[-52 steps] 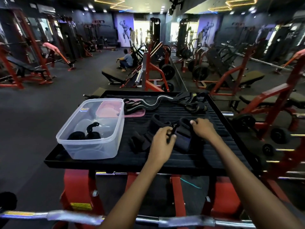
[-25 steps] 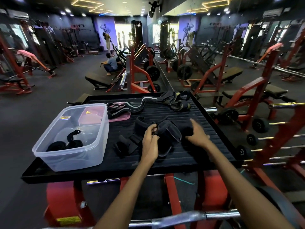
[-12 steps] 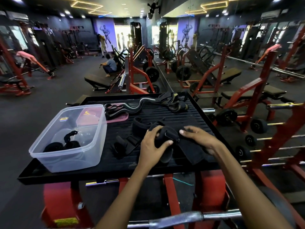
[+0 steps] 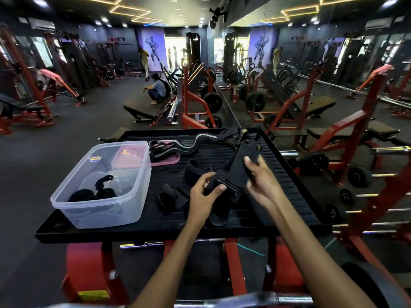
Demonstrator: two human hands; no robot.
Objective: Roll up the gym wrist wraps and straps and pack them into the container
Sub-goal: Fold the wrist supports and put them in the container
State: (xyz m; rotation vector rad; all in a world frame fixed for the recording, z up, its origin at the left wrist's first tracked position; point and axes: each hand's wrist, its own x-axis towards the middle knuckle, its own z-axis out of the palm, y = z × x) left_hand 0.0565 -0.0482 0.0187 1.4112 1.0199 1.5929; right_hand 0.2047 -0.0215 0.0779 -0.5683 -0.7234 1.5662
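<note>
Two hands working one black wrist wrap [image 4: 241, 165] above the tray [image 4: 289, 192].

Left hand [image 4: 203, 196] pinches the wrap's buckle end; right hand [image 4: 261, 176] pinches its upper flap. Left of both hands, one clear container [image 4: 131, 196] holds two rolled straps [image 4: 93, 193]; beyond the fingers lie more loose straps [image 4: 200, 141].

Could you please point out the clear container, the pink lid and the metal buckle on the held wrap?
clear container [image 4: 133, 203], head view, front wall.
pink lid [image 4: 169, 160], head view, exposed corner.
metal buckle [image 4: 230, 185], head view, bar.

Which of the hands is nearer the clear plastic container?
Left. The left hand grips the black wrap just right of the clear plastic container; the right hand is farther right.
</note>
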